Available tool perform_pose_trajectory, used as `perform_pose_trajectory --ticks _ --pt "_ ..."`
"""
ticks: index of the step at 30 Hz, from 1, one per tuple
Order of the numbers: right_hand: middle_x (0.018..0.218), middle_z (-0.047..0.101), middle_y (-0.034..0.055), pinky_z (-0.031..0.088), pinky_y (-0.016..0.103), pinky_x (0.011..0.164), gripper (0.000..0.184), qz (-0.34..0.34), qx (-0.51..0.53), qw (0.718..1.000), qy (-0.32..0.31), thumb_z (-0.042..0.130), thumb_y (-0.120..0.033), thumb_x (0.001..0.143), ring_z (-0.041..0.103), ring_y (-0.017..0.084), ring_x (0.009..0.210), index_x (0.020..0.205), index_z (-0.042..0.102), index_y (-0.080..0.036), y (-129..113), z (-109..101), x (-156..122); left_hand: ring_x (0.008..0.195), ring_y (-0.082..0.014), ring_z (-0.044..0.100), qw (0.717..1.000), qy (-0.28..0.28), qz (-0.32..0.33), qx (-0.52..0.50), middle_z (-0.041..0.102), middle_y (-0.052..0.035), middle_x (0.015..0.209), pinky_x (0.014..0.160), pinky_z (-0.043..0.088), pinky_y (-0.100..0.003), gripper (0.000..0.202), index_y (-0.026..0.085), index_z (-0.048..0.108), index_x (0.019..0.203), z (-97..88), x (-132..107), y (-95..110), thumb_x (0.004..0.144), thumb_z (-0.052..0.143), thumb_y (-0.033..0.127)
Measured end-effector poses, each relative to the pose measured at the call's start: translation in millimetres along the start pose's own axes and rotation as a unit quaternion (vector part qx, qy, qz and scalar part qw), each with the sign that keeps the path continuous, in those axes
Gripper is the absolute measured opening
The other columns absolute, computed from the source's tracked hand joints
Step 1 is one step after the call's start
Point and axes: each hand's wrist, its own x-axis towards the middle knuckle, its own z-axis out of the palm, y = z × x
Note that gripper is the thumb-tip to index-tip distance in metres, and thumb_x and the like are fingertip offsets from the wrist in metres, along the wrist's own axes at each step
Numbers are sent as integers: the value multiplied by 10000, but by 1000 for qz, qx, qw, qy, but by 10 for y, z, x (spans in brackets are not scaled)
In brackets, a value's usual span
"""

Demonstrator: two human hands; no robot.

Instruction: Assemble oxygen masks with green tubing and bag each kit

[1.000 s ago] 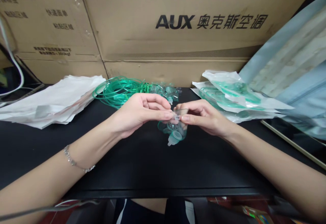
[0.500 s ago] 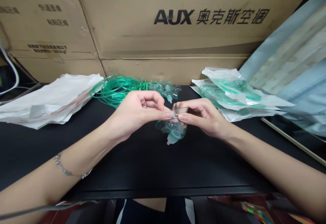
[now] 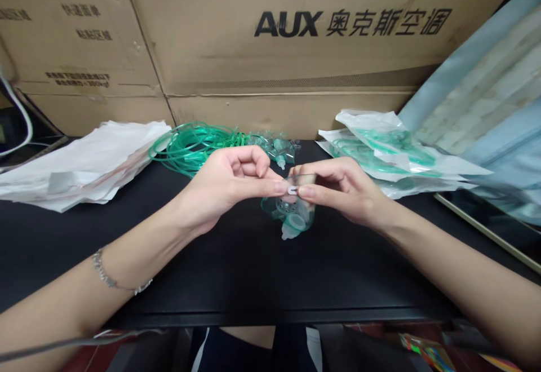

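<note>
Above the black table, a clear green-tinted oxygen mask [image 3: 291, 214] hangs between my two hands, its pale connector end pointing down toward me. My left hand [image 3: 236, 183] pinches the upper left part of the mask between thumb and forefinger, its other fingers curled. From the other side, my right hand [image 3: 338, 189] grips the mask's upper right edge with thumb and fingers. A small white U-shaped piece [image 3: 292, 190] shows between the two thumb tips. The fingers behind the mask are partly hidden.
Coiled green tubing [image 3: 186, 146] and several more clear masks [image 3: 276, 146] lie behind my hands. A stack of white pouches [image 3: 88, 163] is at left; packed pouches [image 3: 393, 141] with green tubing are at right. A large cardboard box [image 3: 274, 73] stands at the back, beside a light blue curtain [image 3: 477, 96].
The mask and my right hand have shifted slightly right. The white U-shaped piece between the thumbs shows more plainly now. Both hands keep their grip.
</note>
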Motion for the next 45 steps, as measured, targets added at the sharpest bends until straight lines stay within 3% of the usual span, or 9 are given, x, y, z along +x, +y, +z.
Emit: perform_pose_trajectory --ticks 10,21,29,33,37,45 --pt "559 428 -21 317 229 507 354 -4 -14 1000 -4 540 -405 808 388 82 536 567 456 -159 17 52 5 632 -118 635 999 -19 -16 -40 615 50 571 631 460 -224 347 165 371 543 9 -21 4 595 713 139" --pt "517 329 -42 247 220 453 412 2 -151 988 22 505 -434 822 296 65 486 525 412 -164 -30 53 5 616 -83 602 998 -20 -54 -40 547 58 546 617 449 -192 325 155 381 535 15 -43 -13 628 692 182" --pt "554 423 -25 324 220 505 345 -26 -111 993 26 527 -368 822 382 78 530 561 449 -157 60 37 19 621 -87 611 999 24 -6 28 598 59 582 625 459 -192 310 164 386 569 21 -24 19 599 694 144" --pt "612 512 0 392 251 614 269 -34 -81 996 -1 528 -318 829 469 104 610 622 534 -147 80 -1 17 619 -94 625 999 20 8 45 642 39 634 617 464 -192 332 170 354 568 18 -14 53 611 681 130" --pt "614 536 0 401 251 626 231 -32 -79 996 -13 550 -287 819 487 102 611 643 580 -138 86 -15 19 640 -117 632 997 18 17 76 656 23 665 627 469 -215 315 168 374 572 15 -9 50 610 687 153" --pt "633 580 5 443 244 656 218 -16 -83 995 -43 548 -283 816 537 109 643 655 590 -142 196 -60 64 628 -95 616 1000 4 -16 23 643 23 635 641 453 -202 333 162 362 552 -3 27 -42 614 687 132"
